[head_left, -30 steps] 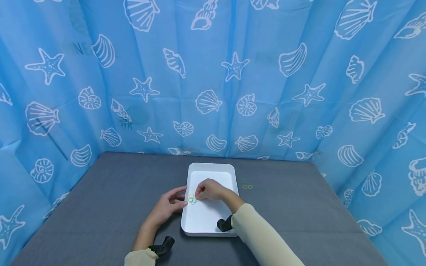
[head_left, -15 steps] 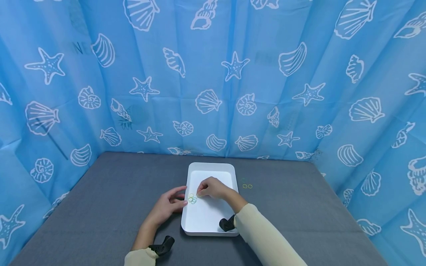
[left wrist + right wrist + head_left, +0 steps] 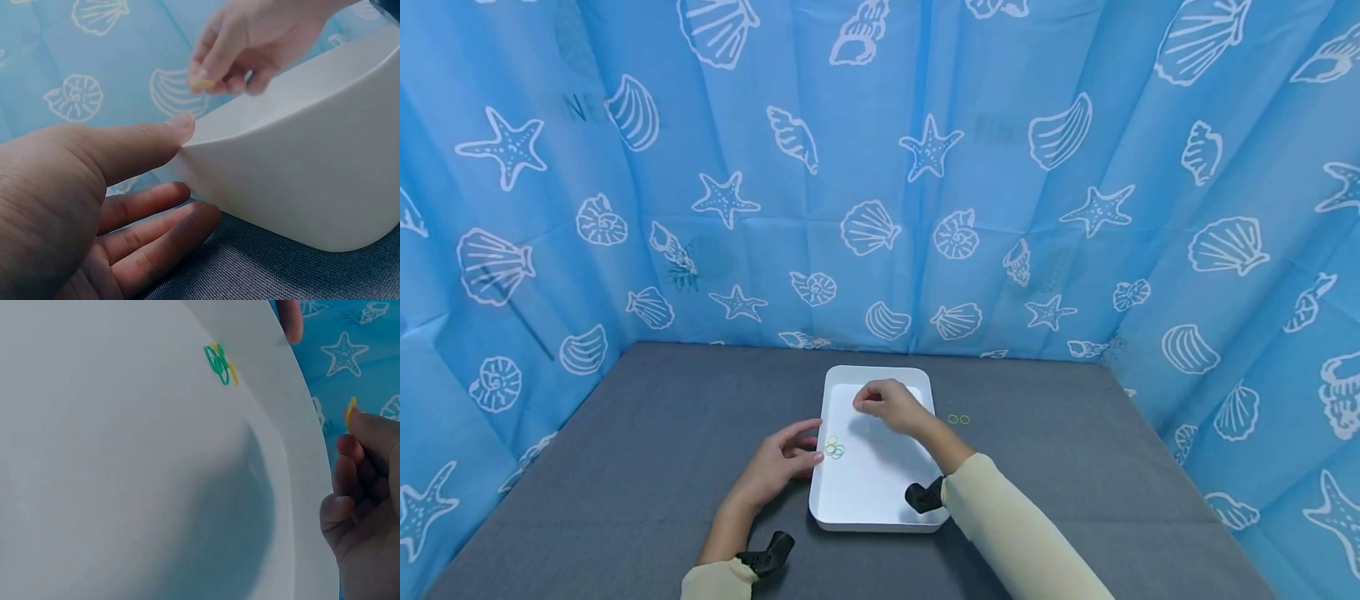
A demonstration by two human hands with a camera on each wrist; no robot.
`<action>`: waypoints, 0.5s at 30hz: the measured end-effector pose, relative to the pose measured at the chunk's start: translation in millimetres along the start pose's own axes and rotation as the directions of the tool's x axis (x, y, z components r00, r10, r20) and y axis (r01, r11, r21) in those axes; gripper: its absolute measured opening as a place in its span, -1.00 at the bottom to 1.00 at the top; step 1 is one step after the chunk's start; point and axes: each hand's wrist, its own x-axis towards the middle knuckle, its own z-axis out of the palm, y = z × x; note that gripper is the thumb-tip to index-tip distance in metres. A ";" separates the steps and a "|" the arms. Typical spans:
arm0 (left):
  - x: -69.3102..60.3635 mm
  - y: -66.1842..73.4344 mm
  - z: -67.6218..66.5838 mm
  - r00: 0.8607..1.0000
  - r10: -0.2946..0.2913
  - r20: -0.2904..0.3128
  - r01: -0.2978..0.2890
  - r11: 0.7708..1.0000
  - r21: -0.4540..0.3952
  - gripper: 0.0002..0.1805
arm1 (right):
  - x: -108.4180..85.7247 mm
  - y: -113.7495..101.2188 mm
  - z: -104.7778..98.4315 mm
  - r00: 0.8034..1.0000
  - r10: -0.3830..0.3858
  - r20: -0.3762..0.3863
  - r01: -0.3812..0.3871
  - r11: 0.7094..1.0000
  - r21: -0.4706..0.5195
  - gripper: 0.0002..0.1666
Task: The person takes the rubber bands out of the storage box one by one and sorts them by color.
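Yellow band (image 3: 351, 412) seems light, springy; hold one side. Right fingers (image 3: 376, 432) pinch it; left fingers (image 3: 153, 253) spread at the tray's (image 3: 876, 492) left edge.

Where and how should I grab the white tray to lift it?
Probably grip the white tray by its long sides, around mid-length, one hand from each side: it sits flat, with raised walls to hold. The left hand touches its left side; the right hand pinches a yellow ring, so free it first.
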 end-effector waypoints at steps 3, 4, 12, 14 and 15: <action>-0.5 0.7 -0.8 1.000 -0.002 0.006 0.002 1.000 -0.003 -0.39 | -2.2 -0.5 -6.0 0.998 -0.019 -0.060 0.021 0.999 0.035 -0.90; -0.7 0.8 -0.9 1.000 -0.002 0.009 0.002 1.000 -0.002 -0.39 | -3.0 -0.3 -7.9 0.997 -0.022 -0.078 0.025 0.999 0.043 -0.90; -1.0 -0.2 -1.3 1.000 0.009 0.011 -0.009 1.000 -0.002 -0.38 | -10.1 4.3 -24.3 0.984 -0.002 -0.179 0.009 0.999 0.042 -0.90; -1.2 0.0 -1.1 1.000 0.009 0.007 -0.009 1.000 -0.009 -0.39 | -12.1 6.5 -28.6 0.981 0.007 -0.194 0.003 0.999 0.047 -0.90; -1.3 0.2 -0.9 1.000 0.009 0.008 -0.008 1.000 -0.011 -0.39 | -13.2 7.7 -30.7 0.979 0.011 -0.203 0.000 0.999 0.051 -0.90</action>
